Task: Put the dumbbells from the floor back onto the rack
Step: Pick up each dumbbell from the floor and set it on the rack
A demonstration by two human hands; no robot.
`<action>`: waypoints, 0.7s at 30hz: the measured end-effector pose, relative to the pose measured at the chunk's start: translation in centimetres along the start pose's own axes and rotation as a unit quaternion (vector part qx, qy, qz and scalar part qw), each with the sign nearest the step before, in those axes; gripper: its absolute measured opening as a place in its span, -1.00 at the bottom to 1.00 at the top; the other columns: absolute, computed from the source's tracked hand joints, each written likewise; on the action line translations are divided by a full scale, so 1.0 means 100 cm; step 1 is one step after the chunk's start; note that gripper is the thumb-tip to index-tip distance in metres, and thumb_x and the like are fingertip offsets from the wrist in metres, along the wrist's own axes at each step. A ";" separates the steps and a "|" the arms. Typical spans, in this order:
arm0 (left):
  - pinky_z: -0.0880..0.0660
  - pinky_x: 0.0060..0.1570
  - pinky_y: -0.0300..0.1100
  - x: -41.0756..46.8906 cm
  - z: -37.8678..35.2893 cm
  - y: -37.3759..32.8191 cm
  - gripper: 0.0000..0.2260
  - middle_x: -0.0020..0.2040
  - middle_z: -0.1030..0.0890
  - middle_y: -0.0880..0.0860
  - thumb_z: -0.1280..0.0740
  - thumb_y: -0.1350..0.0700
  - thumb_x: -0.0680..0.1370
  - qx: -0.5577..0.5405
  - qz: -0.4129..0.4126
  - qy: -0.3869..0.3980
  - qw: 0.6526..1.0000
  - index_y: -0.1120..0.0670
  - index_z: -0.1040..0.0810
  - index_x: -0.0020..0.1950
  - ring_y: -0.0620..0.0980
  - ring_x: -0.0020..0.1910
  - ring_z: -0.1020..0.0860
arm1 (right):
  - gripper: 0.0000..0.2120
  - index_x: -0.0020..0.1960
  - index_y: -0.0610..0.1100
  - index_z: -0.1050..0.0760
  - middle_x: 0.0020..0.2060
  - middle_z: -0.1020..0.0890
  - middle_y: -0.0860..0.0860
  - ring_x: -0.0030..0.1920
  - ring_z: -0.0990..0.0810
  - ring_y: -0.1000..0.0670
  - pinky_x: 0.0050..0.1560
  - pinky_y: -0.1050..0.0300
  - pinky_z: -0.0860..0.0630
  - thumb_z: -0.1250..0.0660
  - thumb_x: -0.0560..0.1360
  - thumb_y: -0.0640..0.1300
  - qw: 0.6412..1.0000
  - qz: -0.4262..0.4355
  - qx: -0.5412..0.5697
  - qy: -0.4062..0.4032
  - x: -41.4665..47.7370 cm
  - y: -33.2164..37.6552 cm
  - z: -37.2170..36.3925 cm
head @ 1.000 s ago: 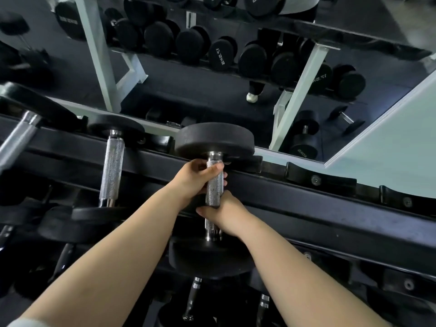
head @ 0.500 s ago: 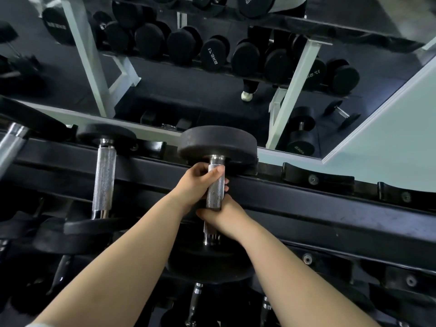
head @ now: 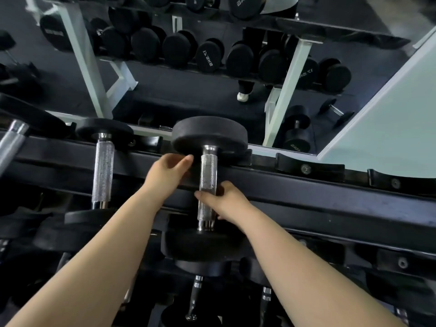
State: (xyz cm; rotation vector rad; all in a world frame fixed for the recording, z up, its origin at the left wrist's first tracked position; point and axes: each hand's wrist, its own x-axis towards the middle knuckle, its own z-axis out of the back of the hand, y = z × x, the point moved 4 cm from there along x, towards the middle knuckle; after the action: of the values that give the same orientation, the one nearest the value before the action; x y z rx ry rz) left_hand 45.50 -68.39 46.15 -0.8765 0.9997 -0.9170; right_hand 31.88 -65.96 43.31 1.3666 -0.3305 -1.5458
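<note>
The dumbbell (head: 207,175) is laid across the top tier of the rack (head: 306,192), far head in a cradle, near head over the front rail, beside a neighbouring dumbbell (head: 103,171). The left hand (head: 165,173) is held just beside the handle, fingers loose and apart, gripping nothing. The right hand (head: 228,201) is wrapped round the lower handle, thumb across the front. Release is judged to be the step in hand (seating looks nearly done): the weight should be felt settled at both ends before the right grip is eased off, with fingers kept clear of the near head
</note>
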 end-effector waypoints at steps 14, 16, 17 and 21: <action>-0.41 -0.42 -0.50 -0.219 -0.170 -0.052 -0.76 -0.52 -0.57 -0.15 -0.24 0.27 0.50 -0.080 -0.188 0.141 0.969 0.00 -0.50 -0.30 -0.22 -0.56 -0.46 | -0.66 -0.30 0.11 -0.33 -0.41 -0.47 0.15 -0.45 -0.47 0.33 -0.31 0.53 -0.37 -0.34 0.41 -0.29 0.949 0.132 0.117 -0.260 -0.192 -0.147 0.134; -0.39 -0.45 -0.51 -0.271 -0.223 -0.042 -0.75 -0.55 -0.56 -0.12 -0.25 0.29 0.50 -0.070 -0.177 0.202 0.961 0.01 -0.50 -0.32 -0.23 -0.58 -0.45 | -0.65 -0.30 0.11 -0.35 -0.41 -0.47 0.13 -0.43 -0.48 0.31 -0.27 0.48 -0.39 -0.35 0.40 -0.32 0.937 0.115 0.138 -0.301 -0.242 -0.203 0.159; -0.38 -0.47 -0.51 -0.299 -0.249 -0.034 -0.74 -0.57 -0.55 -0.08 -0.25 0.30 0.50 -0.056 -0.171 0.234 0.956 0.02 -0.50 -0.33 -0.23 -0.59 -0.44 | -0.65 -0.30 0.11 -0.36 -0.41 -0.48 0.13 -0.42 -0.48 0.32 -0.28 0.47 -0.40 -0.35 0.40 -0.32 0.930 0.100 0.152 -0.319 -0.269 -0.235 0.169; -0.38 -0.50 -0.50 -0.414 -0.354 0.033 -0.77 -0.44 -0.51 0.01 -0.25 0.30 0.51 0.036 -0.117 0.346 0.930 0.05 -0.50 -0.30 -0.24 -0.57 -0.46 | -0.71 -0.28 0.09 -0.39 -0.38 -0.52 0.11 -0.36 -0.53 0.25 -0.29 0.38 -0.43 -0.34 0.42 -0.28 0.913 0.018 0.194 -0.357 -0.379 -0.378 0.197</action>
State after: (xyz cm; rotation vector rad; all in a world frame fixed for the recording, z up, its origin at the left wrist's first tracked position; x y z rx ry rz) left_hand 2.05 -35.38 45.11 -0.6163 1.4678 -1.5163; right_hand -8.99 -26.11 43.80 1.0106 -1.1574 -1.9820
